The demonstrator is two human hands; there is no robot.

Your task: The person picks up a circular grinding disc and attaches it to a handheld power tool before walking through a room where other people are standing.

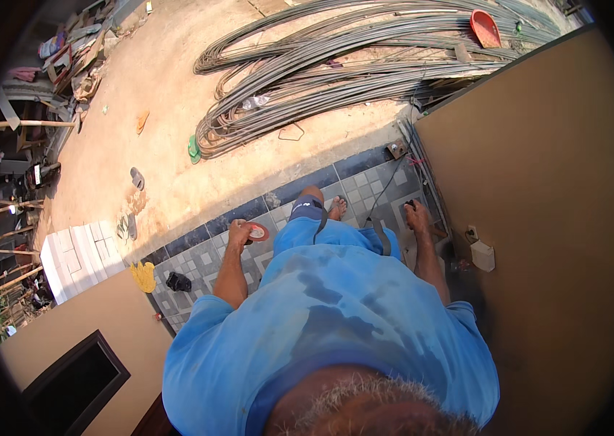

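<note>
So there's this flat round disc (259,232), reddish around the rim with a paler middle, gripped at its left side by the left hand (238,232). Then a small dark thing (411,205) pokes out of the right hand (417,217), mostly covered, so can't really tell its shape.

Hard daylight bleaches the sandy ground (169,109) ahead of me and glints along the metal rods (278,120); a slanting shadow edge cuts across it, leaving the tiled floor (209,265) in cooler shade. My left hand (238,232) and right hand (417,216) are shaded too, small and a little soft. The round lens bows the wall (539,145) and blackens the corners
</note>
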